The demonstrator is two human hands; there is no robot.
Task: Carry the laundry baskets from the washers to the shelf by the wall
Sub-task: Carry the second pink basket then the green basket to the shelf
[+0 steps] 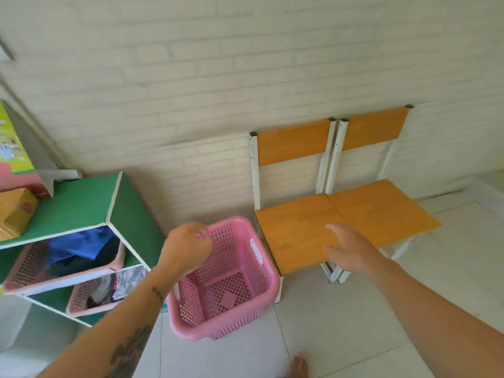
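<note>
An empty pink laundry basket sits tilted on the tiled floor between the green shelf and a chair. My left hand is curled over the basket's far left rim and grips it. My right hand hovers with fingers spread above the chair seat, to the right of the basket and apart from it. In the shelf's compartments at left lie two more pink baskets, the upper one with blue and dark clothes, the lower one with mixed laundry.
Two orange chairs with white frames stand against the white brick wall, right of the basket. A cardboard box and a colourful carton rest on the shelf top. My bare foot is on the floor tiles.
</note>
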